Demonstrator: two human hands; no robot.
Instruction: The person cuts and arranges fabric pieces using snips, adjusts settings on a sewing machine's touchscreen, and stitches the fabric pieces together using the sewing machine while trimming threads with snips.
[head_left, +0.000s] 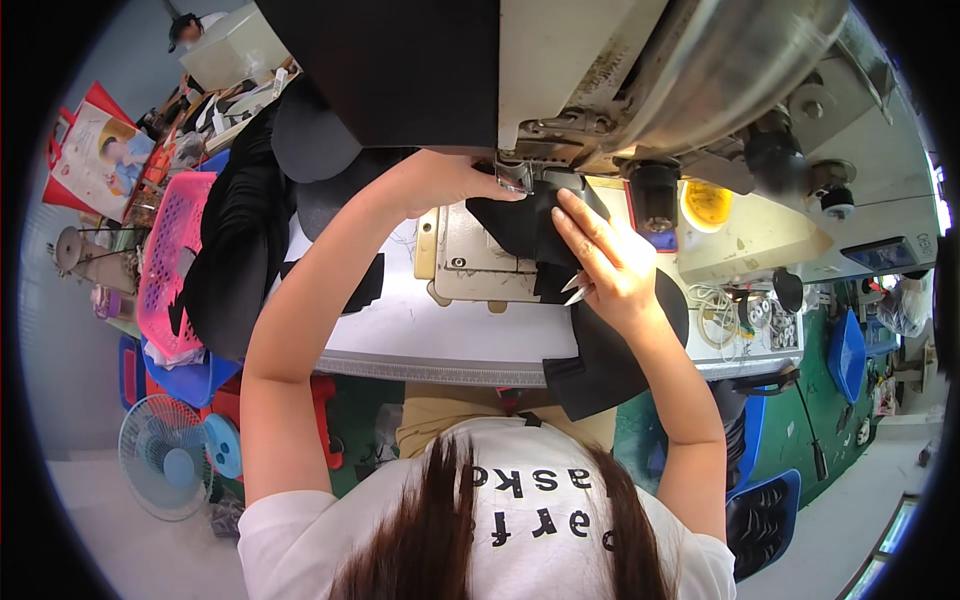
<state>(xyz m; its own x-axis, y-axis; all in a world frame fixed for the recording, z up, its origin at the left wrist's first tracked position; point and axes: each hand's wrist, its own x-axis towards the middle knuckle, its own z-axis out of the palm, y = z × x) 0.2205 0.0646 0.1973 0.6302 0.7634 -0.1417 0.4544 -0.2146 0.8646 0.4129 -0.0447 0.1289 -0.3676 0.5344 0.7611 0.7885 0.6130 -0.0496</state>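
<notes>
Lying beneath the small metal presser foot (515, 177) of a cream-coloured sewing machine (565, 60), a flat, matte black piece of fabric (522, 228) is set between the person's two hands. It is bordered on its left by the thumb of the left hand (445, 186), which is placed just beside the foot and seems the nearer of the two to it; whether anything is pinched there cannot be told, since the other fingers are hidden by the machine. From the right, the fabric is pressed by the right hand (612, 262): two fingers are stretched out over it, pointing up and left, while the rest are curled around silver pointed snips (577, 288). The fabric's visible left edge slants down toward the right hand, but its long axis cannot be made out, parts being covered. Under the right forearm, a broad black curved piece (610, 360) is laid partly over the near edge of the white bench (430, 335); whether it is joined to the first cannot be told. Farther left, a heap of black curved pieces (230, 265) is stacked beside a pink perforated plastic basket (163, 290).
</notes>
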